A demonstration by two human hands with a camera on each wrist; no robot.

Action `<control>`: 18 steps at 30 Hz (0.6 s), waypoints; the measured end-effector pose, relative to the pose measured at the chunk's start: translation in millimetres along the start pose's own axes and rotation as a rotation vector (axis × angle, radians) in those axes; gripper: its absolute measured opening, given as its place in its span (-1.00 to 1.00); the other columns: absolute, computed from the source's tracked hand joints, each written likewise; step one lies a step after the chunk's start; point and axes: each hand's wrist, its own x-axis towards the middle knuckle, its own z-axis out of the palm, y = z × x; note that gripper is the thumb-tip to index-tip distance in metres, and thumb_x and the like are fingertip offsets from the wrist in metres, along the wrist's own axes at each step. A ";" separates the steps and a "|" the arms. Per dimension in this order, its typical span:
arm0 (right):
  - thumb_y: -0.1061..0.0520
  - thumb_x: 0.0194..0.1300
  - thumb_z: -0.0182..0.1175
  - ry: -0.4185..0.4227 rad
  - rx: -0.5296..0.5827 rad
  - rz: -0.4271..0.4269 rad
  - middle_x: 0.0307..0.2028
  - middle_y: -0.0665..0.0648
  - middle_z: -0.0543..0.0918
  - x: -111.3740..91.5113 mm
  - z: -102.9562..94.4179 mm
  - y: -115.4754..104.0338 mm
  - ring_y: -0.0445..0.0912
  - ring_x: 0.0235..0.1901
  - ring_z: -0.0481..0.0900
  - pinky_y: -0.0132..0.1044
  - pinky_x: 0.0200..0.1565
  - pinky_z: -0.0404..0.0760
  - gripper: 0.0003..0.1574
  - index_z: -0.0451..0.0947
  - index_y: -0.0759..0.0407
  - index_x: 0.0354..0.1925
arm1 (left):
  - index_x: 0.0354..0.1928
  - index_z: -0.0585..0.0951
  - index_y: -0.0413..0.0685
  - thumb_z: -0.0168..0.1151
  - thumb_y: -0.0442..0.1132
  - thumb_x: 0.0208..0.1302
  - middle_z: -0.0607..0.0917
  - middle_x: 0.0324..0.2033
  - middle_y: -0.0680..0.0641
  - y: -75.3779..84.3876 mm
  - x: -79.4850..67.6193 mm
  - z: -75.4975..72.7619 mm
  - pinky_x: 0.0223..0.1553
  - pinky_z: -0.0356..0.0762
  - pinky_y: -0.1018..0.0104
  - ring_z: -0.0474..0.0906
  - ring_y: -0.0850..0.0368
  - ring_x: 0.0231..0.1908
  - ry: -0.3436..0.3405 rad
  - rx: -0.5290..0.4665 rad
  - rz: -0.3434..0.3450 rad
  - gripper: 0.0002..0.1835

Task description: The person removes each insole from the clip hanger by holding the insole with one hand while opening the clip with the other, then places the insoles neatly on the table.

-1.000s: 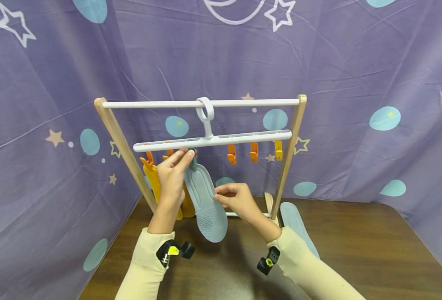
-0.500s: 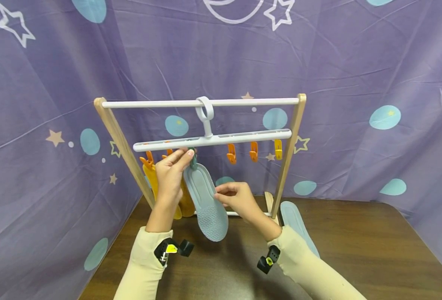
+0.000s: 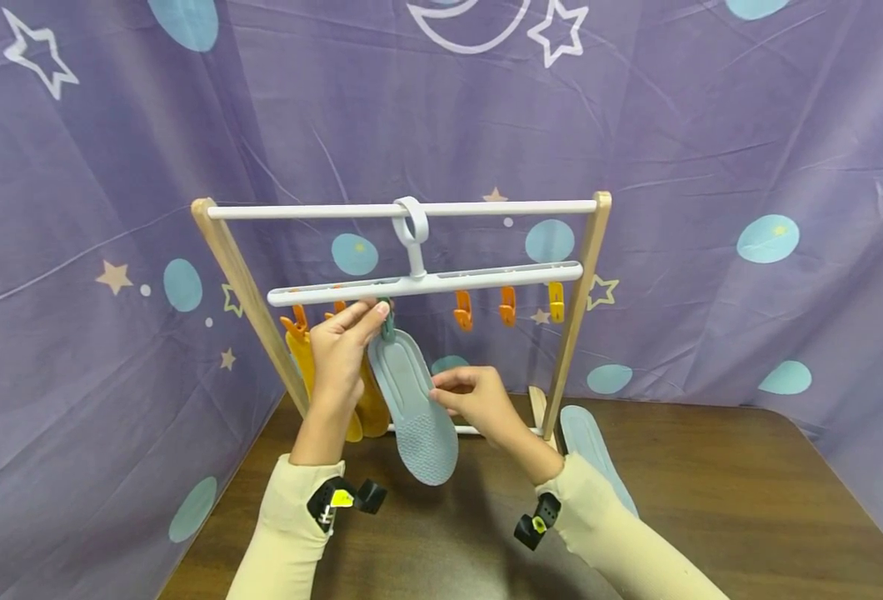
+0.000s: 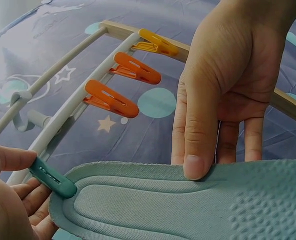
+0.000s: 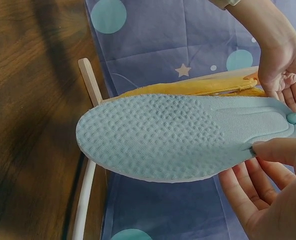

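Note:
A pale blue-green insole (image 3: 415, 408) hangs, slightly tilted, beneath the white hanger bar (image 3: 486, 278), its bumpy end lowest. At its upper end a green clothespin (image 4: 53, 179) bites over the edge. My left hand (image 3: 340, 346) pinches that clothespin between thumb and fingers, just under the bar. With thumb on the front face and fingers behind, my right hand (image 3: 479, 400) pinches the insole's right edge about halfway down. In the right wrist view the thumb (image 5: 278, 150) presses on the insole's side edge.
Orange clothespins (image 3: 463, 311) and a yellow one (image 3: 556, 302) hang farther right on the bar. Yellow insole-like pieces (image 3: 371, 404) hang at left behind my left hand. A wooden-sided rack (image 3: 578, 317) carries the hanger. Another pale insole (image 3: 595, 450) lies on the brown table (image 3: 749, 492).
The whole view shifts slightly. Both hands keep their holds on the clothespin and the insole, which hardly moves.

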 end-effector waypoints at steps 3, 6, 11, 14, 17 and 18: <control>0.30 0.24 0.40 0.003 -0.008 -0.006 -0.22 0.33 0.79 -0.4 0.0 0.0 -0.27 -0.37 0.68 -0.02 -0.21 0.80 -0.78 0.74 0.41 -0.14 | -0.06 0.65 -0.55 0.39 -0.45 0.25 0.81 -0.50 0.19 0.0 0.0 0.3 -0.17 0.71 0.50 0.74 0.35 -0.35 0.011 -0.004 -0.001 -0.72; 0.28 0.25 0.41 0.004 -0.014 -0.014 -0.23 0.33 0.79 -1.1 -0.2 0.6 -0.26 -0.38 0.67 -0.16 -0.27 0.79 -0.77 0.74 0.41 -0.14 | -0.04 0.64 -0.58 0.39 -0.45 0.25 0.80 -0.51 0.21 -0.5 -0.3 0.7 -0.19 0.70 0.52 0.73 0.37 -0.37 0.020 0.004 -0.001 -0.69; 0.27 0.26 0.40 0.003 -0.019 -0.023 -0.22 0.33 0.79 -2.0 -0.3 1.8 -0.24 -0.36 0.69 -0.08 -0.24 0.80 -0.77 0.74 0.41 -0.14 | -0.12 0.70 -0.47 0.41 -0.45 0.23 0.80 -0.52 0.19 -0.5 -0.8 1.1 -0.24 0.69 0.52 0.70 0.37 -0.40 0.029 0.002 -0.001 -0.78; 0.27 0.26 0.40 0.003 -0.013 -0.021 -0.21 0.33 0.79 -2.1 0.3 1.5 -0.23 -0.34 0.70 0.04 -0.19 0.79 -0.77 0.73 0.41 -0.14 | -0.14 0.71 -0.46 0.40 -0.46 0.23 0.80 -0.52 0.19 -0.3 -1.1 1.1 -0.24 0.70 0.51 0.71 0.36 -0.40 0.028 -0.004 0.000 -0.80; 0.29 0.25 0.40 0.003 -0.006 -0.013 -0.20 0.34 0.79 -1.8 1.0 0.6 -0.22 -0.34 0.70 0.01 -0.20 0.79 -0.77 0.73 0.41 -0.13 | -0.14 0.70 -0.47 0.40 -0.46 0.23 0.80 -0.52 0.19 0.3 -1.9 1.4 -0.25 0.69 0.52 0.71 0.37 -0.41 0.028 -0.007 0.003 -0.80; 0.29 0.25 0.40 0.003 -0.004 -0.010 -0.20 0.34 0.79 -1.6 1.2 0.3 -0.22 -0.33 0.70 -0.03 -0.21 0.80 -0.77 0.73 0.41 -0.13 | -0.14 0.70 -0.47 0.40 -0.46 0.23 0.80 -0.52 0.18 0.6 -2.1 1.5 -0.25 0.69 0.52 0.70 0.37 -0.41 0.028 -0.009 0.004 -0.80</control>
